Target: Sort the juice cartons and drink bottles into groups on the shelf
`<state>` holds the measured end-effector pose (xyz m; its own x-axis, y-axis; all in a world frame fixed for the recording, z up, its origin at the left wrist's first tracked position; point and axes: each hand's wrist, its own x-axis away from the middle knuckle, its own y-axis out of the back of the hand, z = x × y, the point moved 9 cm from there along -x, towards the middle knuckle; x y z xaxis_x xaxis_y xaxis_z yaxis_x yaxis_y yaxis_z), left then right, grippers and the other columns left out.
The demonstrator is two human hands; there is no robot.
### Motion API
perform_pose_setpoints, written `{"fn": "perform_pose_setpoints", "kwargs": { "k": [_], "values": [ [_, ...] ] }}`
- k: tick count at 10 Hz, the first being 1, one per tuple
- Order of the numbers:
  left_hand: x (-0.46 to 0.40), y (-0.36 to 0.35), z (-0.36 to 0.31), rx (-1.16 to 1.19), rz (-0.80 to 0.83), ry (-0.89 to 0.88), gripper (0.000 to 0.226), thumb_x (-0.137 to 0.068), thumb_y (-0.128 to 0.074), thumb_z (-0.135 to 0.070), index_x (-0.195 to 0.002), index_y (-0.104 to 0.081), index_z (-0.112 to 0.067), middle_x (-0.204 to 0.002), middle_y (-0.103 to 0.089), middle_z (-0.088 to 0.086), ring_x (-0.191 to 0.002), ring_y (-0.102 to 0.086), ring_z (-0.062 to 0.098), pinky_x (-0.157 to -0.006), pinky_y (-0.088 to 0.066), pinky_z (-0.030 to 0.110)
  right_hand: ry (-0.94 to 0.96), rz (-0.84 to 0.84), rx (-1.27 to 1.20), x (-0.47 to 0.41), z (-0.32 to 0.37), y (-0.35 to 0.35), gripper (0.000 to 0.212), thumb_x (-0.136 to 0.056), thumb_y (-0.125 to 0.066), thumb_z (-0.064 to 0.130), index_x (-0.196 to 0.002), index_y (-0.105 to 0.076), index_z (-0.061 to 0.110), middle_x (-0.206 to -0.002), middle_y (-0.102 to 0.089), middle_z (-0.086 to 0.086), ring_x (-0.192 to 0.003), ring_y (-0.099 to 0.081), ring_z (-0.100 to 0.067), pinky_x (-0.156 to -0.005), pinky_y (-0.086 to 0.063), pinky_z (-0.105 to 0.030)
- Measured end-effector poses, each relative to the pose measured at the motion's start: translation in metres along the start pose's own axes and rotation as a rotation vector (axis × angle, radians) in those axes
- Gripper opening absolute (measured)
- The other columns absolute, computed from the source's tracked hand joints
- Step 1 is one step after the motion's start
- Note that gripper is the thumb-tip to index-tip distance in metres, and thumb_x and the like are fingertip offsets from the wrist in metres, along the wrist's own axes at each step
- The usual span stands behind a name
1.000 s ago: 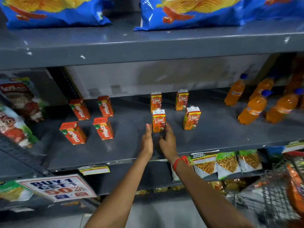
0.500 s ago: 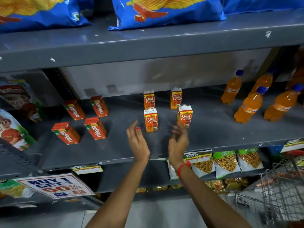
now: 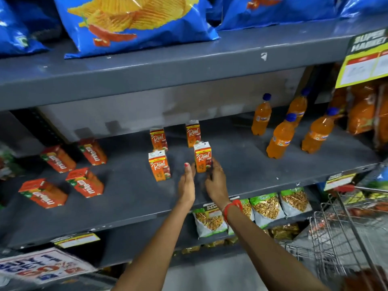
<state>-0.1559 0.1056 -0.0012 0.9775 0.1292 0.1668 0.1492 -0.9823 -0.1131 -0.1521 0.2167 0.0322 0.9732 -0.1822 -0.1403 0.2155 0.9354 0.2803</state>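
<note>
four "real" cartons (image 3: 159,139) stand upright in a loose square at the middle of the grey shelf (image 3: 130,192), two at the back and two nearer the edge. the front right carton (image 3: 202,156) has both hands at it: the right hand (image 3: 216,182) wraps its fingers round the carton's right side and lower front, gripping it, while the left hand (image 3: 186,183) is held flat, fingers pressed together, its red-nailed tip just touching the carton's lower left edge. whether the carton's base rests on the shelf cannot be told, since the hands cover it. the front left carton (image 3: 159,165) stands apart from the hands, untouched.

to the left, four red cartons (image 3: 85,182) sit in their own group, tilted as seen here, two behind and two in front, well apart from the "real" ones. on the right end of the shelf four orange bottles (image 3: 280,139) with blue caps stand together, upright. a red band (image 3: 231,206) circles the right wrist. blue chip bags (image 3: 134,24) lie on the shelf above, and snack packs (image 3: 266,206) fill the one below. a wire cart (image 3: 344,234) is at the lower right.
</note>
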Motion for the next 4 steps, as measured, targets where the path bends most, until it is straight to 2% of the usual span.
{"fn": "perform_pose_setpoints", "kwargs": {
  "k": [1, 2, 3, 4],
  "values": [
    [-0.001, -0.002, 0.005, 0.002, -0.035, 0.018, 0.055, -0.096, -0.019, -0.039, -0.133, -0.037, -0.003, -0.143, -0.038, 0.016, -0.134, -0.034, 0.025, -0.116, -0.02, 0.04, 0.038, 0.049, -0.027, -0.002, 0.002, 0.003, 0.056, -0.073, -0.042, -0.019, -0.123, -0.05, 0.005, -0.12, -0.06, -0.016, -0.114, -0.054, -0.025, -0.097, -0.04, -0.025],
    [0.006, -0.003, 0.0, -0.017, -0.073, -0.007, 0.055, -0.097, -0.018, -0.038, -0.134, -0.036, -0.003, -0.144, -0.037, 0.016, -0.135, -0.033, 0.025, -0.116, -0.019, 0.039, -0.003, 0.124, -0.058, -0.004, -0.003, 0.002, 0.058, -0.073, -0.041, -0.017, -0.126, -0.046, 0.004, -0.125, -0.057, -0.017, -0.119, -0.051, -0.024, -0.103, -0.039, -0.031],
    [0.008, -0.002, -0.002, -0.041, -0.107, -0.065, 0.055, -0.097, -0.02, -0.039, -0.135, -0.034, -0.003, -0.146, -0.035, 0.014, -0.135, -0.032, 0.022, -0.115, -0.022, 0.037, -0.04, 0.161, -0.085, -0.002, -0.015, 0.0, 0.072, -0.072, -0.042, -0.012, -0.141, -0.03, 0.006, -0.141, -0.044, -0.017, -0.134, -0.039, -0.026, -0.114, -0.033, -0.043],
    [0.014, 0.005, -0.003, -0.086, -0.156, -0.145, 0.058, -0.093, -0.027, -0.046, -0.137, -0.032, -0.009, -0.148, -0.033, 0.008, -0.136, -0.029, 0.017, -0.116, -0.019, 0.038, -0.114, 0.149, -0.122, 0.007, -0.025, 0.013, 0.075, -0.078, -0.04, -0.016, -0.145, -0.019, 0.009, -0.151, -0.028, -0.013, -0.142, -0.025, -0.024, -0.117, -0.025, -0.039]
  ]
}}
